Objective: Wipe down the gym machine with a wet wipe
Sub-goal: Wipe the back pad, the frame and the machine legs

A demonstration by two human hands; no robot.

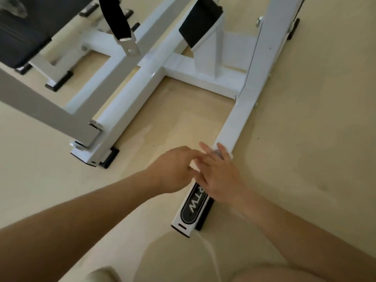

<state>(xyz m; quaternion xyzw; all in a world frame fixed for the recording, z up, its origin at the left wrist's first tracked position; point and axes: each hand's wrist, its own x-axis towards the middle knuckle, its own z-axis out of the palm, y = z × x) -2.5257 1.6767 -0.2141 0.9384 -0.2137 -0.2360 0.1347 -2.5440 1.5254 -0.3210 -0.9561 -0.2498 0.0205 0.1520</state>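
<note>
The white gym machine stands on a beige floor, and its right base rail (pixel 234 123) runs toward me, ending in a black oval logo sticker (pixel 192 208). Both hands meet over this rail just beyond the sticker. My right hand (pixel 219 176) lies flat along the rail with its fingers spread on a white wet wipe (pixel 193 165). My left hand (pixel 173 169) comes in from the left, its curled fingertips pinching the wipe's edge. Most of the wipe is hidden under the hands.
A cross beam (pixel 203 76) joins the right rail to the middle rail (pixel 122 102). A grey bar (pixel 46 110) slants across the left. A black seat pad (pixel 24 33) and a black footplate (pixel 199 21) sit farther back. My knee (pixel 284 273) is at the bottom.
</note>
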